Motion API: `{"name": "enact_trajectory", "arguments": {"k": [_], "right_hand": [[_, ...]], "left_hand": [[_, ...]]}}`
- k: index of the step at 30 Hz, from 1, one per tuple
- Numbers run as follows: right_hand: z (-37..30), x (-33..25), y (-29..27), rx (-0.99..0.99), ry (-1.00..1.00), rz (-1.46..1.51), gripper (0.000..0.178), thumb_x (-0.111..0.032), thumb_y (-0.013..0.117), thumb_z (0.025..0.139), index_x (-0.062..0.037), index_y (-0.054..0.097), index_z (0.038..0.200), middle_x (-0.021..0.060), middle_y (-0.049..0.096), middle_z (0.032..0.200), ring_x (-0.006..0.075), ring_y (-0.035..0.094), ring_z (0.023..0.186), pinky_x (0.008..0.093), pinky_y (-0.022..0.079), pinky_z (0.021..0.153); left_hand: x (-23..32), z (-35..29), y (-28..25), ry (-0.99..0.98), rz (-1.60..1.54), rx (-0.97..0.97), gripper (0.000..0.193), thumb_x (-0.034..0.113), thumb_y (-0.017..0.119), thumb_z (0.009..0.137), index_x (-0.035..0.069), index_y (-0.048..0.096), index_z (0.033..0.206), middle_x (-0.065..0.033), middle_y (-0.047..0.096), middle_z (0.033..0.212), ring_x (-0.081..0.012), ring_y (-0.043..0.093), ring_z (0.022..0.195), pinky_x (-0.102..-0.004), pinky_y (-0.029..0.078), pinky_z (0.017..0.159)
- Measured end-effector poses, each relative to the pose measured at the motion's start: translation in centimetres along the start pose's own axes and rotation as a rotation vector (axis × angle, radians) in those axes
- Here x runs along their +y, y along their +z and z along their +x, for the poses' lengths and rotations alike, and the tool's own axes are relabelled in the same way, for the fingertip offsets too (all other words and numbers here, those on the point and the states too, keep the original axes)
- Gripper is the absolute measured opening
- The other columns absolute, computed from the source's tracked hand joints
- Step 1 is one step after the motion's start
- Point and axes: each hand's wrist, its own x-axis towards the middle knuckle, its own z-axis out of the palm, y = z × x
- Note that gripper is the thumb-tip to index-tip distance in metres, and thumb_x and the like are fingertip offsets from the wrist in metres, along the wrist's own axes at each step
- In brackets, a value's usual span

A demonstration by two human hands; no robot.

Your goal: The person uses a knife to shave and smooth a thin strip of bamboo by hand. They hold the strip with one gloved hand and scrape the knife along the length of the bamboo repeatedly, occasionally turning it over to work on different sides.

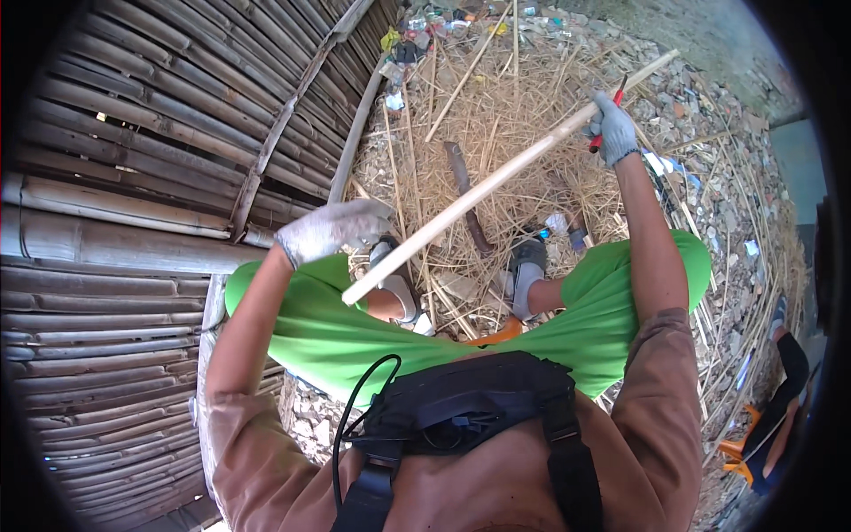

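A long, pale wooden pole (479,191) slants across in front of me, its lower left end above my left knee. My right hand (613,131), in a grey knitted glove, is closed around the upper part of the pole. Held in that same hand is a slim red tool (619,94) with a dark tip; its exact kind does not show. My left hand (332,232), in a whitish glove, hovers just left of the pole's lower end, apart from it. Its fingers are stretched out, slightly blurred, and hold nothing.
A bamboo-slat wall (133,151) rises close on my left. Straw and wood shavings (523,97) cover the stony ground, with a dark brown, blade-like strip (461,177) between my feet. Orange seat edge (498,334) shows beneath me. Another person's leg (792,359) appears at far right.
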Motion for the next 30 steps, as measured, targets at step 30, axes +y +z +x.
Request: {"name": "enact_trajectory", "arguments": {"k": [30], "right_hand": [[-12.6,-3.4,7.9,-0.622,0.055,-0.386,0.034,-0.038,0.067,0.105,-0.0049,0.067,0.111,0.0003,0.065,0.072,0.0084,0.057,0.054,0.0269,0.045,0.05]], "left_hand": [[33.8,11.7,-7.2,1.417,-0.697,0.563,0.032,0.042,0.049,0.113,0.011,0.055,0.115,0.001,0.052,0.071,-0.0114,0.043,0.054,-0.0295,0.043,0.048]]}}
